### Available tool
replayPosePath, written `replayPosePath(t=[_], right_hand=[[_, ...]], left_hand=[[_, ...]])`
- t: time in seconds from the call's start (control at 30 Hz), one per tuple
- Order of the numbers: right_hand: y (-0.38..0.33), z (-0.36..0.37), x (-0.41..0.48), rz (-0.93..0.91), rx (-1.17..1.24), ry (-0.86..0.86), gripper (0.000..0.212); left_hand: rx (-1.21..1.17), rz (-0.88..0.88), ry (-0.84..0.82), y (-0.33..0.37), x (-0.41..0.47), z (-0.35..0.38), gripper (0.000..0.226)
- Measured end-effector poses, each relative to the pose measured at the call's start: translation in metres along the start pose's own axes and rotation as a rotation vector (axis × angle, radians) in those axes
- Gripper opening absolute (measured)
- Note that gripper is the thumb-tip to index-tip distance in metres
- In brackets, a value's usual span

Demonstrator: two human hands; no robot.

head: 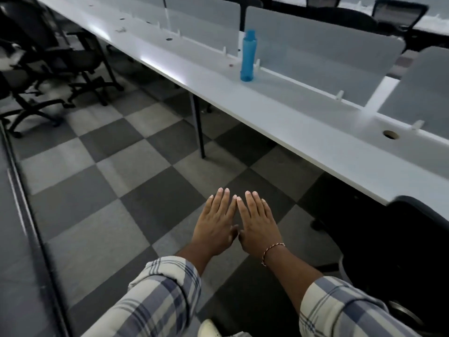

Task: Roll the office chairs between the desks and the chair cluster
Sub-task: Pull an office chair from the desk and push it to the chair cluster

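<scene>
We are holding our left grip (215,224) and our right grip (258,224) out side by side over the floor (109,166) on the near side of the table (291,122), palms facing down. Both grips are released: the fingers are lying straight and close together, and neither is grasping anything. The 2 index fingertips are almost meeting, and the thumbs are nearly touching underneath. A thin cord bracelet (272,251) is sitting on the right wrist, and plaid sleeves (158,300) are covering both forearms, ending short of the wrists.

The chairs are standing in 3 places around the table. A cluster of black office chairs (48,59) is crowding the floor off the table's far left end, their star bases overlapping. 1 more black chair (388,239) is sitting against the table's near edge at its right end, just beside our right forearm and apart from both grips. Further chairs (398,15) are showing beyond the table's far side, behind the frosted divider panels (315,52).

A blue bottle (248,57) is standing upright on the table, just beside the gap between 2 divider panels. A round cable hole (390,135) is showing in the tabletop toward its right end. Grey checkered carpet tiles are covering the floor under and before the table.
</scene>
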State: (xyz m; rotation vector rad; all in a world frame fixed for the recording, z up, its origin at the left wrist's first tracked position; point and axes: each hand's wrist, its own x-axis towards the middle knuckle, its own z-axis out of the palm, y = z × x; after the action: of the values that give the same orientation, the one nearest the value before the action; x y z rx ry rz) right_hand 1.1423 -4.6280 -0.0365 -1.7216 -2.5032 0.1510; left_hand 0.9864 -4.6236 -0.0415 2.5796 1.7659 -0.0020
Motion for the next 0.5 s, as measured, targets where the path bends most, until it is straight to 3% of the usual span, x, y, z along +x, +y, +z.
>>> replayPosePath(t=[0.5], right_hand=[[-0.102,0.029,0.241,-0.260,0.026,-0.052,0.081]], left_hand=[[-0.009,-0.331,0.024,-0.216,0.065,0.012,0.080]])
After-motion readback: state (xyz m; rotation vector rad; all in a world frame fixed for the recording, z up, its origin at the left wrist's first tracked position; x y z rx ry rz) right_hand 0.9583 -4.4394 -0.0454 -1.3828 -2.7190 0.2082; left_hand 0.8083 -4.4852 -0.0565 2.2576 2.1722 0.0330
